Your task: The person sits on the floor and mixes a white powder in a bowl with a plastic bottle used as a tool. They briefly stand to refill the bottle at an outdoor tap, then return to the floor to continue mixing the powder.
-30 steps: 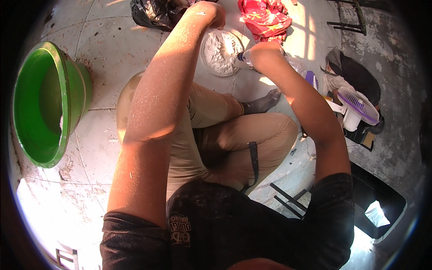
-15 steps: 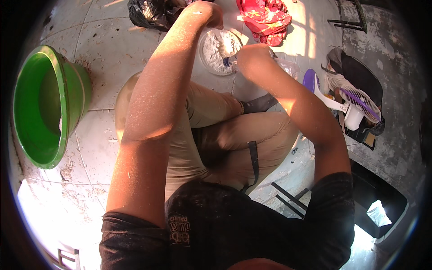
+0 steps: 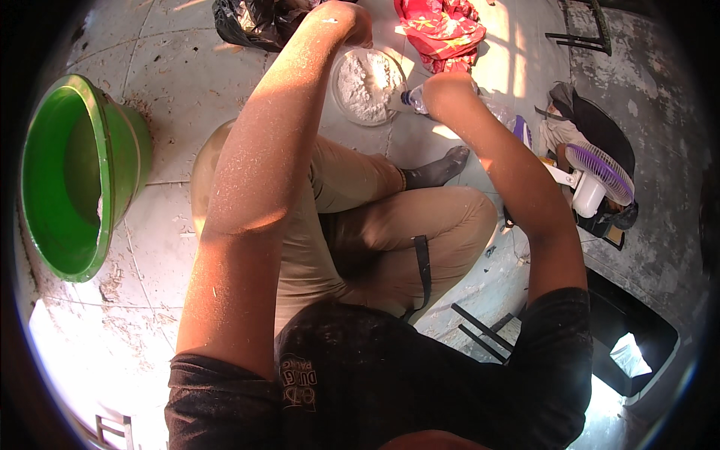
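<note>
Green plastic is curving at the frame's left: a tub (image 3: 131, 154). At upper centre my left hand (image 3: 360, 27) is hiding its fingers; I cannot tell their state. Beside it, a bowl (image 3: 367, 124) is holding white powder (image 3: 367, 91). My right hand (image 3: 448, 90) is gripping a clear bottle (image 3: 418, 99), dark-blue end facing the bowl.

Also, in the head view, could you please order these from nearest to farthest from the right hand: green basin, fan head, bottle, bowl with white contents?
1. Bottle: in the right hand itself.
2. Bowl with white contents: left of that hand.
3. Fan head: to the right, lower in the picture.
4. Green basin: far left.
</note>
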The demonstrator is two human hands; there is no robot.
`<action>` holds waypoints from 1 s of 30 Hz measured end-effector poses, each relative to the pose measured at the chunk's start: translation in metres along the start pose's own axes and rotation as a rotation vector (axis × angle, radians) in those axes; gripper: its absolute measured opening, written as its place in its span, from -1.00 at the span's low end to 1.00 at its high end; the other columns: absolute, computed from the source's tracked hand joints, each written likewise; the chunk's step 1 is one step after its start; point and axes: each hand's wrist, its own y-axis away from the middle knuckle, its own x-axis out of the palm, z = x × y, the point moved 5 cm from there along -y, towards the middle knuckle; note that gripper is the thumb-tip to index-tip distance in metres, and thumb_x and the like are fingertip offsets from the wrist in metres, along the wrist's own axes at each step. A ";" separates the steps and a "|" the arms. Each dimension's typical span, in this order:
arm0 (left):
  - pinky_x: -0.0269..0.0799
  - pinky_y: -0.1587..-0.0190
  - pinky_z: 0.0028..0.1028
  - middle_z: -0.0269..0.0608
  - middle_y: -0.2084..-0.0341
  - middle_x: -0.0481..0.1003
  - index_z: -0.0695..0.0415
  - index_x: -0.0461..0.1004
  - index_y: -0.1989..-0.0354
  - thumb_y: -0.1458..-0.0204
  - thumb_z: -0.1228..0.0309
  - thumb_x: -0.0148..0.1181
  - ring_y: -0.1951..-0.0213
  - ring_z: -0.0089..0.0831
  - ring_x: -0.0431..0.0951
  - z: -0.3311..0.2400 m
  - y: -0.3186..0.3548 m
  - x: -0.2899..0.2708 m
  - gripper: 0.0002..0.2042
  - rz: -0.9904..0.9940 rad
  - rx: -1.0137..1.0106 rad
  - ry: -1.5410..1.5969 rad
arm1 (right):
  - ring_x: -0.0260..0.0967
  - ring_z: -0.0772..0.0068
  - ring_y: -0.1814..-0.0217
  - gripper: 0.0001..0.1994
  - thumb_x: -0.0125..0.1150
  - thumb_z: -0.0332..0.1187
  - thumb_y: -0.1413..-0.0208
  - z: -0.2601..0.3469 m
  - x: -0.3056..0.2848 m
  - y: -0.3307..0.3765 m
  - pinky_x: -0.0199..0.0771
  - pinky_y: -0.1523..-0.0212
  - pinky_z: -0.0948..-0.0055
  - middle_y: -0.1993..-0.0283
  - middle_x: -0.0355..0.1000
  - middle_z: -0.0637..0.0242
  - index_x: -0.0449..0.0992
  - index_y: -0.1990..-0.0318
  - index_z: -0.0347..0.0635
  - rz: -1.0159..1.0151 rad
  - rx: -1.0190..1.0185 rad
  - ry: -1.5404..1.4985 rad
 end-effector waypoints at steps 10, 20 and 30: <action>0.53 -0.20 -0.12 -0.04 -0.07 0.66 0.15 0.71 -0.04 -0.31 -0.11 0.16 -0.10 -0.04 0.64 -0.001 0.015 -0.003 -0.47 0.031 -0.065 0.068 | 0.71 0.13 0.00 -0.78 0.33 -0.35 -0.14 0.046 -0.009 0.036 0.69 0.05 0.15 0.08 0.72 0.19 0.78 0.09 -0.10 -0.118 -0.194 0.055; 0.55 -0.17 -0.11 -0.01 -0.03 0.67 0.17 0.72 -0.01 -0.28 -0.09 0.22 -0.06 -0.04 0.66 -0.002 0.011 -0.004 -0.48 0.005 -0.074 0.106 | 0.68 0.20 -0.12 -0.65 0.36 -0.30 -0.15 0.017 -0.037 0.009 0.69 0.03 0.06 -0.11 0.69 0.28 0.74 -0.10 -0.02 -0.052 -0.059 0.035; 0.56 -0.15 -0.13 -0.03 -0.01 0.68 0.14 0.72 -0.01 -0.28 -0.10 0.21 -0.05 -0.07 0.67 0.001 -0.001 -0.001 -0.49 0.008 -0.035 0.071 | 0.68 0.12 -0.11 -0.67 0.39 -0.34 -0.12 0.006 0.006 -0.006 0.69 0.04 -0.07 -0.06 0.70 0.20 0.75 -0.06 -0.06 -0.041 -0.063 0.060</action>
